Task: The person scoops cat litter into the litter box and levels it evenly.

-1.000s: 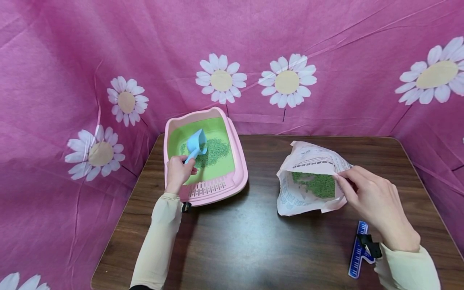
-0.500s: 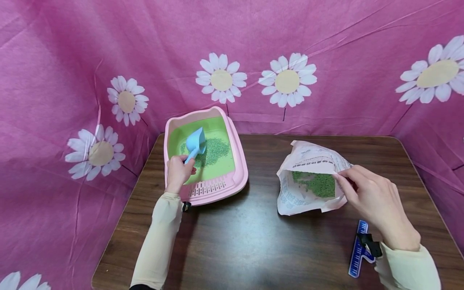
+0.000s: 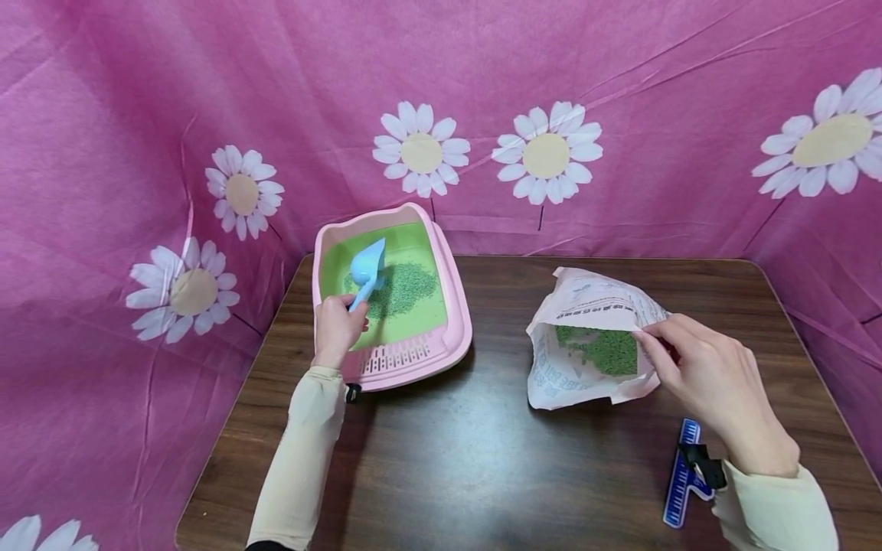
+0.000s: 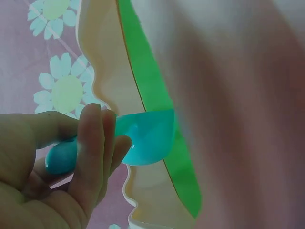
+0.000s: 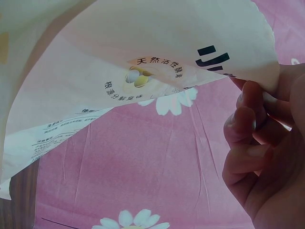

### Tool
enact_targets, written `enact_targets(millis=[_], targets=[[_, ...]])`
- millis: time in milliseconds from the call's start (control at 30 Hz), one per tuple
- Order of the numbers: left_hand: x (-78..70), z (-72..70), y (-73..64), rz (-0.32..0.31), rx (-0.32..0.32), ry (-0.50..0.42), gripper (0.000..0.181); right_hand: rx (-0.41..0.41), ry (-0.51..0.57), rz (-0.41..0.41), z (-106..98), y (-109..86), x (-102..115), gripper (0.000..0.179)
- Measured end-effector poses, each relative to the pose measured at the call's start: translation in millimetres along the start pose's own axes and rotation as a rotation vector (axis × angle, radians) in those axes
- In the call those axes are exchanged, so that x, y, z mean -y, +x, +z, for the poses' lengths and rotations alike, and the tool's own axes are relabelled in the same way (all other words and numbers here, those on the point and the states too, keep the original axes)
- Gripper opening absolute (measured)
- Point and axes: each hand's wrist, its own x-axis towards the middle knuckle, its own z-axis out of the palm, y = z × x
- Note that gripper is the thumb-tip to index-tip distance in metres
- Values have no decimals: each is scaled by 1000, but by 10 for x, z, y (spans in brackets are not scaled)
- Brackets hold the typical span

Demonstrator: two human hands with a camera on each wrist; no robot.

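My left hand (image 3: 338,329) grips the handle of a light-blue scoop (image 3: 367,264) over a pink litter box (image 3: 458,321) with a green inside. The scoop's cup is tipped on its side above green litter granules (image 3: 409,291) on the box floor. In the left wrist view, the fingers (image 4: 90,152) wrap the scoop's handle. My right hand (image 3: 717,383) pinches the edge of a white printed bag (image 3: 599,298), holding its mouth wide. More green granules (image 3: 609,352) show inside the bag. The right wrist view has the thumb and fingers at the bag's edge (image 5: 267,71).
A blue bag clip (image 3: 678,490) lies on the dark wooden table (image 3: 482,467), partly behind the right wrist. The box's front ledge (image 3: 396,356) has slots. A pink cloth with white daisies (image 3: 547,155) hangs around the table's back and sides.
My left hand has turned the scoop, so its cup has shifted slightly up and left and tilted further over. The right hand and the bag have stayed in place.
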Motion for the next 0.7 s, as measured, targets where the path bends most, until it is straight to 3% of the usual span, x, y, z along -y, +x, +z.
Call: enact_targets(millis=[233,700], targets=[[24,12,-26,79,-66,67,22,-2,4,6,6,-4,-3,6],[11,-3,-52,79,-84,96,24,-1,5,8,4,-5,-1,6]])
